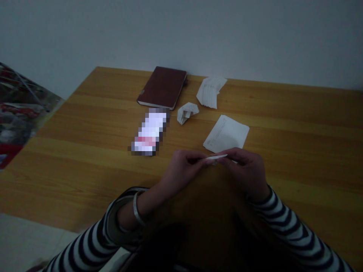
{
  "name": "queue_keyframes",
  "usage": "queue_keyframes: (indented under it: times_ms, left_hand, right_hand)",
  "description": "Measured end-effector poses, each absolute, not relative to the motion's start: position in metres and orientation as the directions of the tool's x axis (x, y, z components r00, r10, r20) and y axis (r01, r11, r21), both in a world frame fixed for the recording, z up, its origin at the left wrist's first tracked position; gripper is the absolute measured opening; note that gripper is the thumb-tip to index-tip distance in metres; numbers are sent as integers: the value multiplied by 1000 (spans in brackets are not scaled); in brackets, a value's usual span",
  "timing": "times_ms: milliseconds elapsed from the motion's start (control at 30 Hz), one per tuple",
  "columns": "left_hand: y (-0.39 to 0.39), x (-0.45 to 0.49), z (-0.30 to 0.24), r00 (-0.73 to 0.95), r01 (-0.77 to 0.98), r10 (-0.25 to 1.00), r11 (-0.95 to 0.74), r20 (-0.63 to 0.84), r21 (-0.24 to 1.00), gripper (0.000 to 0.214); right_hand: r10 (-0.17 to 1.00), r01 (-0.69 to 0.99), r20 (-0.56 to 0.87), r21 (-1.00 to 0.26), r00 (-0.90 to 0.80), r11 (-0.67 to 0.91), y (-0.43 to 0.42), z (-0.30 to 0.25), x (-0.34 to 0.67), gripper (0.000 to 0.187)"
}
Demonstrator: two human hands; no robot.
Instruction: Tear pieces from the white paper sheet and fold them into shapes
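Note:
Between my two hands is a small folded piece of white paper (216, 157), seen nearly edge-on. My left hand (184, 166) pinches its left end, and my right hand (248, 168) pinches the right end. Part of the paper is hidden behind the fingers. Just beyond my hands lie white paper sheets (228, 134) with faint printed lines, perhaps a small stack. Farther back is a folded paper piece (187, 112), bent into a hooked shape. Behind that, several folded papers (210, 92) are nested together in a row.
A brown notebook (164, 87) lies toward the back of the wooden table (297, 151), near the wall. In front of it is a phone (150, 130) with a lit, blurred screen. Mixed red and clear items (17, 113) are beyond the table's left edge.

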State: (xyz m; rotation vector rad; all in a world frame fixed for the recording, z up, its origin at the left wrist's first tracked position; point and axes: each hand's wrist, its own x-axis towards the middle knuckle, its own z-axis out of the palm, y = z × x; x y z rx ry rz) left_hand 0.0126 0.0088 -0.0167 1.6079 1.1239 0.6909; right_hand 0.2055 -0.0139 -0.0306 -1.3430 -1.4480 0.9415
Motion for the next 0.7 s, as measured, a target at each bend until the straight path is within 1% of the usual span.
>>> queue_keyframes:
  times_ms: [67,200,367,533,700]
  left_hand:
    - [8,14,-20,354,307,932,-40,-76,951,18]
    - [5,14,-23,281,338,958,-151,53,929,12]
    - [4,14,-22,287,375,945,-259,154,890,8]
    - [3,14,-22,310,400,933,-301,181,866,8]
    - [0,15,-22,319,409,932,-298,171,863,8]
  right_hand:
    - [995,266,101,-959,12,94,-15,-30,203,9]
    - [998,238,63,-970,20,57,-18,-30,199,15]
    - [997,222,71,-973,39,60,-18,-30,198,13]
    - [996,166,59,-985,73,47,-18,-31,197,10]
    - [990,190,99,-979,96,79,-22,-32,196,8]
